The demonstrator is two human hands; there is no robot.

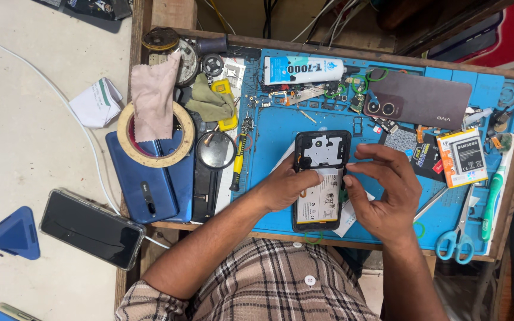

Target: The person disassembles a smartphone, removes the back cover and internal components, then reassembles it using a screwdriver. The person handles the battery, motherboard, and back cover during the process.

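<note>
Cluttered table with blue silicone repair mat: left hand pins an opened black phone with exposed battery flat; right hand, fingers pinched narrow, should work gently at its edge.

Phone-repair workshop: blue repair mat, scissors

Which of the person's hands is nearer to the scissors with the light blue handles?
Right. The right hand sits at the opened phone's right edge, closer to the scissors. The left hand is on the phone's far side.
</note>
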